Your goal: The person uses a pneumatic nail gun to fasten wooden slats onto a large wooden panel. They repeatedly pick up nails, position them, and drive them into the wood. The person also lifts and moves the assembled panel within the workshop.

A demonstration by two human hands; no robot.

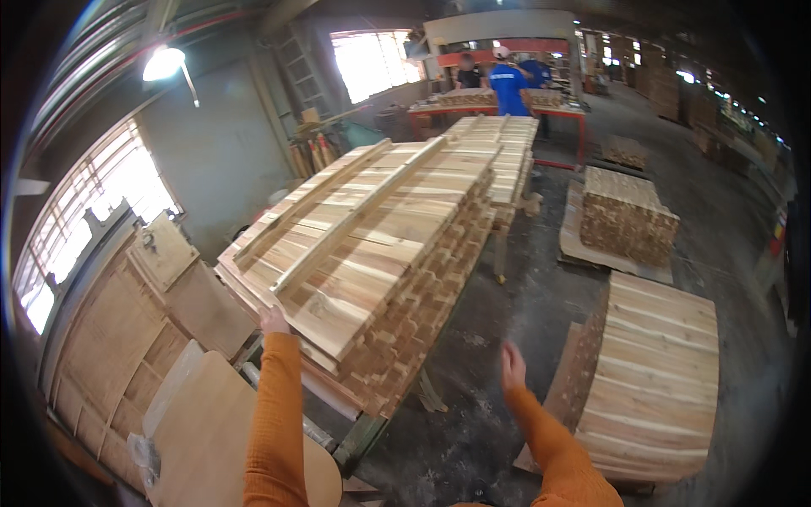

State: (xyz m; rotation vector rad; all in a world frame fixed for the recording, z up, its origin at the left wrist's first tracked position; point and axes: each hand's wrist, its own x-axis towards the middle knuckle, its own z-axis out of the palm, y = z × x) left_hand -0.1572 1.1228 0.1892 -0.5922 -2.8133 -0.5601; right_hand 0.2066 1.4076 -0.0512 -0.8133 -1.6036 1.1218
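Observation:
My left hand (273, 320) is at the near left edge of the top wooden panel (338, 313), its fingers closed on that edge. The panel lies on a tall stack of wooden boards (397, 355) with stepped ends. Across its top run two long wooden strips, one battened strip (363, 203) ending close to my left hand and another strip (308, 203) farther left. My right hand (513, 367) hangs in the air over the floor, right of the stack, fingers stretched out and nothing in it.
A low board stack (650, 372) stands on the floor at my right, with a block stack (629, 211) beyond. Plywood sheets (211, 422) lean at the left near a barred window (93, 211). Behind the panels, a person in blue (509, 89) stands by a red-framed table (557, 122).

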